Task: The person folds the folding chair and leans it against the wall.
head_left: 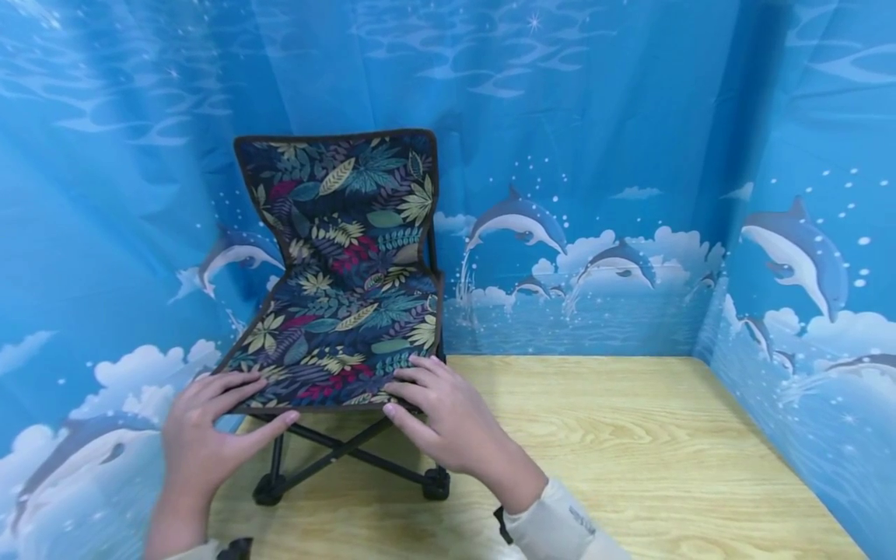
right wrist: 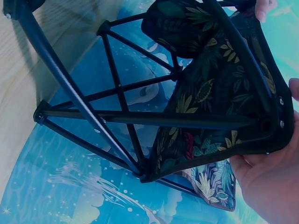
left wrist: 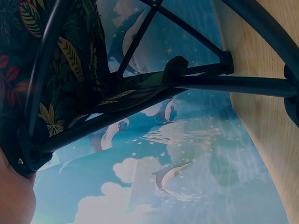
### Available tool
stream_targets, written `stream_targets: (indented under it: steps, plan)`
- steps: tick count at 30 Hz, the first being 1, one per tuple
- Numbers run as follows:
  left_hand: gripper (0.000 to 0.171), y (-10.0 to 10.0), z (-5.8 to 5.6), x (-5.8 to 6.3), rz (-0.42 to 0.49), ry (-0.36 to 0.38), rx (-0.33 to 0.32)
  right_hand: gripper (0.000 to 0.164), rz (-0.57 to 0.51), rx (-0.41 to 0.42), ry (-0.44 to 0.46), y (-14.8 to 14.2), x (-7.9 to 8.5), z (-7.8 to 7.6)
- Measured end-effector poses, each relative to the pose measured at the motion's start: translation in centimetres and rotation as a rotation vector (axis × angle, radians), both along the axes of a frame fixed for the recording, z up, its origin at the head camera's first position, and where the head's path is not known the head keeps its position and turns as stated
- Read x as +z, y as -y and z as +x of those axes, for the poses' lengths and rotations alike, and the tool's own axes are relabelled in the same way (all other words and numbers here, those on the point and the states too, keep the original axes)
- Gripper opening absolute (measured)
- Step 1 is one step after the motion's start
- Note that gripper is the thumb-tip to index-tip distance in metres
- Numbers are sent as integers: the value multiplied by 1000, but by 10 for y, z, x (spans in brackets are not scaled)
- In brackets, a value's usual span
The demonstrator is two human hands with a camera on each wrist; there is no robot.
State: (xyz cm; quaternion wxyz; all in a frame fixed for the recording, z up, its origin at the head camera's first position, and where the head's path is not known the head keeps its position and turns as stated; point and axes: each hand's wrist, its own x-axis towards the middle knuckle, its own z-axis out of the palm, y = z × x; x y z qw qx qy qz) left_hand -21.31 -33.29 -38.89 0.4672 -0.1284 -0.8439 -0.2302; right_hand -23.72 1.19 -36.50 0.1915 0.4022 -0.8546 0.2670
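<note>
A small folding camp chair (head_left: 343, 334) stands unfolded, its dark fabric printed with colourful leaves. My left hand (head_left: 206, 428) rests on the seat's front left corner, fingers on top and thumb extended near the front edge. At the front right corner, my right hand (head_left: 451, 416) lies with its fingers spread over the fabric and its thumb by the edge. From below, the right wrist view shows the seat's underside (right wrist: 205, 93) and the right palm beside the corner. Only part of the left hand (left wrist: 16, 196) appears in its own wrist view, beside a black corner joint.
Black crossed tubes (head_left: 343, 449) with plastic feet (head_left: 436, 483) support the chair on a light wood-grain surface (head_left: 595, 435). Blue curtains (head_left: 595, 117) printed with dolphins and clouds hang behind it and on both sides.
</note>
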Motion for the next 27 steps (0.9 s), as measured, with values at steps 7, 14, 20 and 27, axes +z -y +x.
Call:
stream_targets:
  steps: [7,14,20,27]
  plan:
    - [63,-1,2,0,8,13,1,41,-45,-8,-37,1,-6,1]
    - [61,-3,3,1,13,18,4,36,-67,-29,-98,2,-11,2]
    - [59,-2,1,2,3,-1,2,35,-70,-50,-143,2,-13,3]
    - [59,-1,2,0,5,4,11,35,-72,-45,-158,4,-15,1]
